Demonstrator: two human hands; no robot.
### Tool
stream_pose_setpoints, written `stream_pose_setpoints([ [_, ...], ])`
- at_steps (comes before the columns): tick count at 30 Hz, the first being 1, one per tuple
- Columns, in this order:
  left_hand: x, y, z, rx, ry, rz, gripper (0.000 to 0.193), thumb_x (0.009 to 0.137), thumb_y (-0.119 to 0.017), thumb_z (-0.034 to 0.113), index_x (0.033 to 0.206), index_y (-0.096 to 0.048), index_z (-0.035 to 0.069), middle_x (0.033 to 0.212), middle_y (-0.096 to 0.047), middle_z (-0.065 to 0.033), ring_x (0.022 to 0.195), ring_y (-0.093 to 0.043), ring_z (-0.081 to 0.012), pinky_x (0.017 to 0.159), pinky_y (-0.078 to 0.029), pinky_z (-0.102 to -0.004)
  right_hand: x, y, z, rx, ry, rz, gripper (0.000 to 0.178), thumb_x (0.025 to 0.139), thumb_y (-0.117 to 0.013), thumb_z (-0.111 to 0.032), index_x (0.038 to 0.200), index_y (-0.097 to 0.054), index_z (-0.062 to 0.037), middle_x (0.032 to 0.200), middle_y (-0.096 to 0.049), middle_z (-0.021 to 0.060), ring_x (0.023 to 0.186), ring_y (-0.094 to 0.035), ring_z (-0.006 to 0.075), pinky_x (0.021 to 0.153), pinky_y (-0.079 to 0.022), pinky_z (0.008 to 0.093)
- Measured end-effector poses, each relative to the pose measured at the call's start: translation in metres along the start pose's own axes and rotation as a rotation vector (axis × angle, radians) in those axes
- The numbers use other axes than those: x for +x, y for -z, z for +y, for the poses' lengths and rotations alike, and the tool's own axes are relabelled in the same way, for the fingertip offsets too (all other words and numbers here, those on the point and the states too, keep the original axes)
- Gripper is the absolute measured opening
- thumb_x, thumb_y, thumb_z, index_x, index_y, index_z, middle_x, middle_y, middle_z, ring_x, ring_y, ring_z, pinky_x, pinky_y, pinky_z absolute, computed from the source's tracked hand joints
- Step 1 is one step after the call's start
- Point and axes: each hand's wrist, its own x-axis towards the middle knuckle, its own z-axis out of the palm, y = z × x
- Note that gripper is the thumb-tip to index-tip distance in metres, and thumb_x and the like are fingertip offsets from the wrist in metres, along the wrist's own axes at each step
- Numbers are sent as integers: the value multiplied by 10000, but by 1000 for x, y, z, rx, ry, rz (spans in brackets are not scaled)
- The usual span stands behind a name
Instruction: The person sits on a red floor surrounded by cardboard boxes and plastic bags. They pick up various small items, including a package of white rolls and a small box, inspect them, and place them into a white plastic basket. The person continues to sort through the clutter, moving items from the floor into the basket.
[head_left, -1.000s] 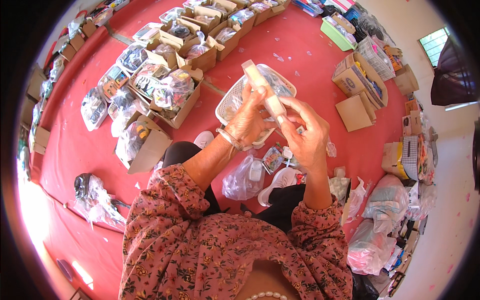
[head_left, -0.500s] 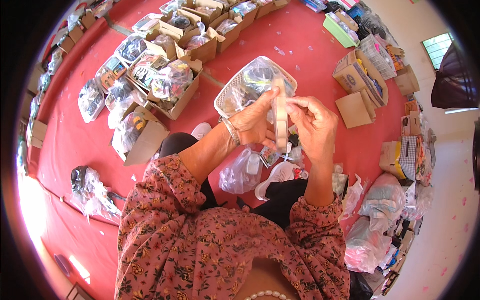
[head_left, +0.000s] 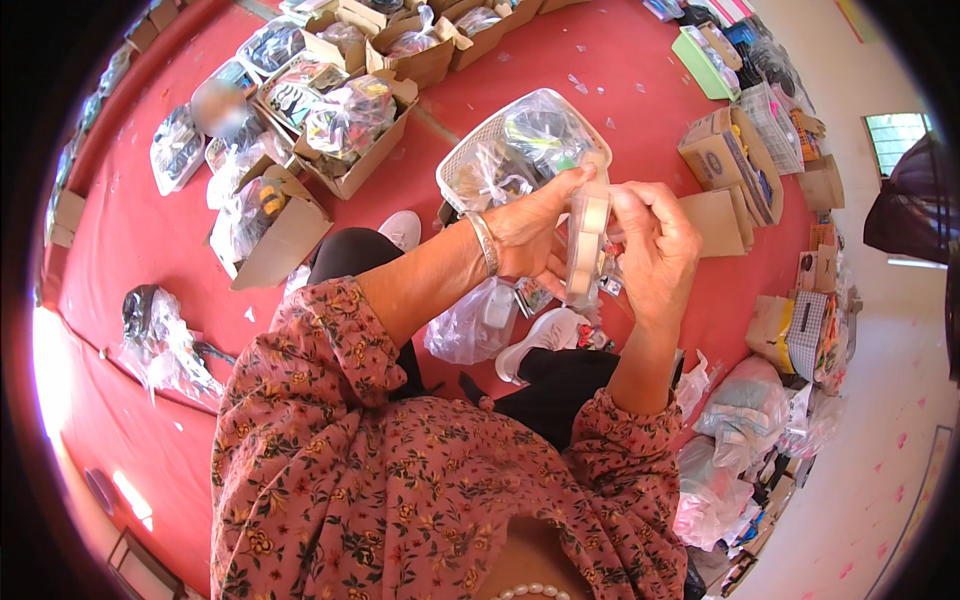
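My left hand [head_left: 528, 236] grips a long, clear plastic pack [head_left: 588, 232] with a row of cream-coloured, roll-like pieces inside; their exact kind I cannot make out. The thumb lies near the pack's upper end, the other fingers behind it. At the pack's right edge, my right hand [head_left: 660, 245] pinches with thumb and forefinger, apparently on the clear wrapping. Just beyond both hands stands a white plastic basket [head_left: 452, 186] holding bagged goods. Below them, a clear plastic bag [head_left: 468, 325] lies on the red floor beside my shoe [head_left: 540, 345].
Cardboard boxes [head_left: 270, 240] and baskets full of bagged goods crowd the far left. On the right stand an open carton [head_left: 722, 150], a green bin [head_left: 700, 65] and stuffed plastic bags [head_left: 740, 410] along the wall. A black and clear bag [head_left: 165, 340] lies at left.
The pack and both hands have shifted slightly right in the picture, as the whole view has moved. My left hand still holds the pack, and my right fingers stay at its edge.
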Motion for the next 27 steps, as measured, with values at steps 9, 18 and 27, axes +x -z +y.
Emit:
stream_pose_setpoints([
  [9, -12, -8, 12, 146, -593, 352, 998, 739, -583, 545, 1366, 77, 138, 1353, -223, -209, 1189, -338, -384, 844, -374, -554, -2, -11, -1, 143, -28, -78, 335, 781, -640, -131, 1048, -532, 41, 863, -612, 122, 801, -590, 149, 673, -466, 230],
  [18, -10, -8, 9, 286, -931, 379, 816, 810, -576, 161, 1381, 6, 151, 1189, -435, -188, 1034, -501, -239, 782, -468, -354, 6, -5, 17, 228, -199, 151, 212, 836, -552, -116, 997, -558, 22, 860, -601, 58, 708, -561, 97, 605, -480, 234],
  [27, -3, -6, 4, 494, -1050, 521, 821, 750, -569, -44, 1382, -99, 187, 1151, -414, -164, 947, -521, -203, 756, -488, -309, 9, 0, 23, 468, -336, 251, 249, 840, -551, -129, 1040, -541, 19, 905, -596, 74, 772, -581, 122, 615, -508, 263],
])
